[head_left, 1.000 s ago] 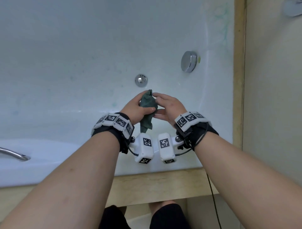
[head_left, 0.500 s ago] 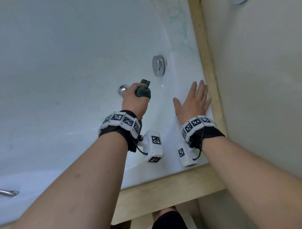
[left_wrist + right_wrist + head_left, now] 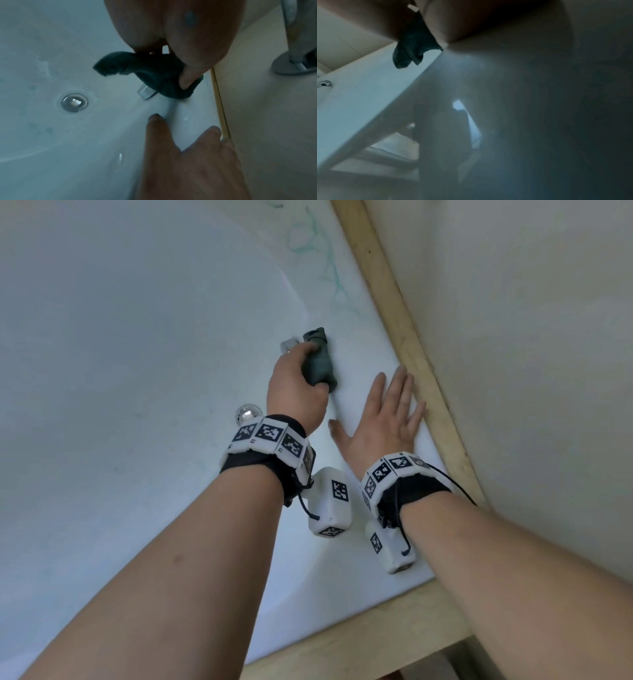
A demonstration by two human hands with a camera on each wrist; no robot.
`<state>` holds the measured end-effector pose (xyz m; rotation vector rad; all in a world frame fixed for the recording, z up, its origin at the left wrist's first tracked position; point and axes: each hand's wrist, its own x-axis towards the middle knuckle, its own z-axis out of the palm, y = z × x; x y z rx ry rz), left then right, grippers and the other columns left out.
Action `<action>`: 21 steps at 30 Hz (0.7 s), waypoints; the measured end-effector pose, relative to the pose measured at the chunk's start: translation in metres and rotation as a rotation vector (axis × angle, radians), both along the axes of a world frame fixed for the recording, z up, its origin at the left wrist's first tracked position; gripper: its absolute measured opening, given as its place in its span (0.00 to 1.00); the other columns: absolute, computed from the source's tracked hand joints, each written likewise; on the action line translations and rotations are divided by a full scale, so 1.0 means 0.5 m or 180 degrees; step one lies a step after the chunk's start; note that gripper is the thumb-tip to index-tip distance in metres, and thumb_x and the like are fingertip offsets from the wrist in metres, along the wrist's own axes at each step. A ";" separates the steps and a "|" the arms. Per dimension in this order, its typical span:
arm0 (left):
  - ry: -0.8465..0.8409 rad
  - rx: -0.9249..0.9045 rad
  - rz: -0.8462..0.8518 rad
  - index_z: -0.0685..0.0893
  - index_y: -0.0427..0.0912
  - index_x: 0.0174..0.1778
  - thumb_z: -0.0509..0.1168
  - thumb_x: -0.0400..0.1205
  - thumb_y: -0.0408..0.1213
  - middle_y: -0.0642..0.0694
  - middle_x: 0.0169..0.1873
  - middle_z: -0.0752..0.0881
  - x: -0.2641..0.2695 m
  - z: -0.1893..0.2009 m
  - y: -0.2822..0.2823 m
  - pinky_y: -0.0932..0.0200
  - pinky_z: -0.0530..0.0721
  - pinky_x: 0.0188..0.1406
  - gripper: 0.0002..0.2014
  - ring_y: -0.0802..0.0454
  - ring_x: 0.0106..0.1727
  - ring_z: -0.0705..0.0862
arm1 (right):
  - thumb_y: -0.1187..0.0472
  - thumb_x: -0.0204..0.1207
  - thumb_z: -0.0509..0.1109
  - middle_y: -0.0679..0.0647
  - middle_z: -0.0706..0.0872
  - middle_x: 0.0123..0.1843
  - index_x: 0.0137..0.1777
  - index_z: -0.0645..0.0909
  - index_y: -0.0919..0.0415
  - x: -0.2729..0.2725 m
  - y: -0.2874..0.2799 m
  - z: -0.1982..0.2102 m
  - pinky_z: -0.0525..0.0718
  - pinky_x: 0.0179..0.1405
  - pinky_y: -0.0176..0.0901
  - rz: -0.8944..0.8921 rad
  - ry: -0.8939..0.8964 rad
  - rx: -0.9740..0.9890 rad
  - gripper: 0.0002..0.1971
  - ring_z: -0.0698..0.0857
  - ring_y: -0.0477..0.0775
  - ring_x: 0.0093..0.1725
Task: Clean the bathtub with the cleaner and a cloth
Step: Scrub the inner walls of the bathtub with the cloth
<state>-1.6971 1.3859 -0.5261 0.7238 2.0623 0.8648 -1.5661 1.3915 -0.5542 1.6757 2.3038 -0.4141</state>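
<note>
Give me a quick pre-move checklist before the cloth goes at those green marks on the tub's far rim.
1. Cloth in hand: ok. The left hand holds it bunched in a firm grip.
2. Right hand braced: ok, flat and spread on the tub rim.
3. Green marks still to wipe: not ok, visible beyond the cloth.
4. Path to the marks: ok, nothing lies between.
5. Cleaner applied there: cannot tell; no bottle in view.
6. Chrome overflow fitting beside the cloth: ok, cloth is next to it, not snagged.

A wooden trim (image 3: 407, 337) borders a beige wall (image 3: 531, 337).
</note>
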 end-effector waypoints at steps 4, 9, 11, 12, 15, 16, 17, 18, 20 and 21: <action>0.0637 0.0177 -0.0460 0.79 0.46 0.66 0.69 0.72 0.29 0.48 0.59 0.83 -0.015 0.007 0.035 0.64 0.74 0.52 0.24 0.50 0.59 0.80 | 0.32 0.74 0.54 0.65 0.34 0.83 0.83 0.36 0.64 -0.003 0.004 -0.005 0.38 0.79 0.65 -0.0024 -0.0042 -0.0013 0.50 0.34 0.62 0.82; 0.1001 0.0496 -0.1422 0.85 0.46 0.65 0.71 0.77 0.43 0.47 0.68 0.82 0.005 0.000 0.072 0.52 0.73 0.68 0.20 0.44 0.66 0.79 | 0.30 0.73 0.53 0.64 0.37 0.84 0.83 0.39 0.62 -0.003 0.002 -0.010 0.40 0.80 0.64 -0.0059 -0.0085 0.0093 0.50 0.37 0.62 0.83; 0.1319 0.0339 -0.1899 0.84 0.52 0.67 0.65 0.80 0.52 0.49 0.77 0.73 0.012 -0.008 0.078 0.37 0.64 0.74 0.20 0.40 0.72 0.72 | 0.30 0.72 0.54 0.64 0.38 0.84 0.83 0.39 0.61 -0.004 0.004 -0.012 0.40 0.80 0.63 -0.0069 -0.0043 0.0087 0.50 0.38 0.61 0.83; 0.1438 0.0152 -0.2068 0.83 0.56 0.68 0.62 0.82 0.55 0.52 0.80 0.69 0.013 -0.010 0.080 0.32 0.58 0.75 0.19 0.40 0.75 0.67 | 0.30 0.72 0.54 0.64 0.39 0.84 0.83 0.40 0.61 -0.004 0.004 -0.013 0.41 0.80 0.64 -0.0081 -0.0016 0.0109 0.50 0.39 0.61 0.83; 0.1635 -0.0109 -0.2291 0.78 0.62 0.71 0.57 0.86 0.53 0.56 0.83 0.59 0.001 -0.014 0.095 0.29 0.45 0.78 0.18 0.43 0.80 0.57 | 0.30 0.72 0.55 0.65 0.42 0.84 0.83 0.44 0.63 -0.004 0.004 -0.011 0.44 0.80 0.65 -0.0101 -0.0035 0.0124 0.50 0.42 0.62 0.83; 0.1649 -0.0156 -0.2283 0.76 0.63 0.72 0.56 0.86 0.53 0.57 0.84 0.56 -0.008 -0.014 0.104 0.28 0.42 0.78 0.18 0.43 0.82 0.53 | 0.30 0.72 0.54 0.65 0.41 0.84 0.83 0.43 0.64 -0.004 0.005 -0.009 0.43 0.80 0.65 -0.0100 -0.0057 0.0087 0.50 0.41 0.62 0.83; 0.1613 -0.0221 -0.2227 0.75 0.64 0.74 0.55 0.87 0.52 0.57 0.84 0.54 -0.019 -0.015 0.114 0.28 0.39 0.78 0.18 0.42 0.83 0.48 | 0.30 0.73 0.53 0.65 0.39 0.84 0.83 0.40 0.63 -0.004 0.005 -0.006 0.42 0.80 0.64 -0.0093 -0.0088 0.0032 0.50 0.40 0.62 0.83; 0.1552 -0.0283 -0.2138 0.74 0.65 0.74 0.55 0.87 0.52 0.56 0.84 0.52 -0.032 -0.015 0.125 0.28 0.37 0.77 0.19 0.42 0.84 0.43 | 0.29 0.73 0.53 0.64 0.36 0.84 0.83 0.38 0.63 -0.003 0.006 -0.004 0.41 0.80 0.64 -0.0086 -0.0119 -0.0021 0.51 0.38 0.62 0.83; 0.1427 -0.0357 -0.1942 0.74 0.65 0.74 0.56 0.87 0.51 0.56 0.85 0.51 -0.057 -0.016 0.145 0.27 0.35 0.76 0.18 0.43 0.85 0.39 | 0.29 0.73 0.52 0.63 0.32 0.83 0.82 0.34 0.62 -0.002 0.008 -0.002 0.39 0.80 0.63 -0.0096 -0.0155 -0.0108 0.51 0.34 0.61 0.83; 0.1380 -0.0368 -0.1857 0.75 0.65 0.73 0.56 0.87 0.50 0.56 0.85 0.52 -0.066 -0.015 0.153 0.26 0.36 0.76 0.18 0.44 0.85 0.39 | 0.29 0.73 0.52 0.63 0.32 0.83 0.82 0.34 0.61 -0.001 0.008 -0.001 0.39 0.80 0.63 -0.0112 -0.0155 -0.0126 0.51 0.34 0.61 0.82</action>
